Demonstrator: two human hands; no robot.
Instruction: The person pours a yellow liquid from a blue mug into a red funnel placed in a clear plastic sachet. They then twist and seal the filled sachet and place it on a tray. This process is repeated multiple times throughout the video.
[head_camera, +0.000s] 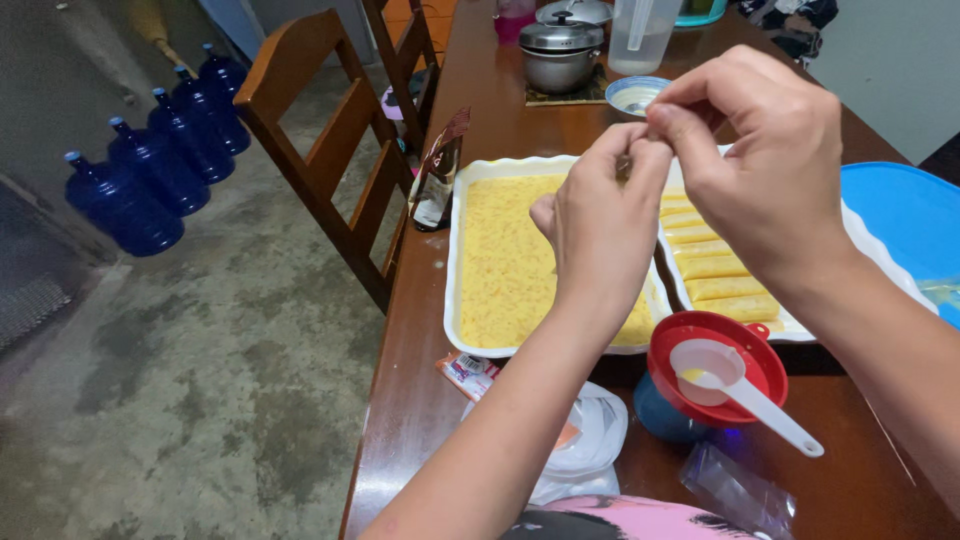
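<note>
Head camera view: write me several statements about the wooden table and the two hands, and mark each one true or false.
1. The white rectangular tray holds a flat yellow layer. True.
2. The left hand and right hand meet fingertip to fingertip above the trays. True.
3. The white plastic measuring spoon lies in the metal lidded pot. False: it rests on the red round funnel.
4. The dark blue water jugs stand on the wooden table. False: they stand on the floor beside the wall.
5. Yellow rolled pieces lie in the second white tray. True.
</note>
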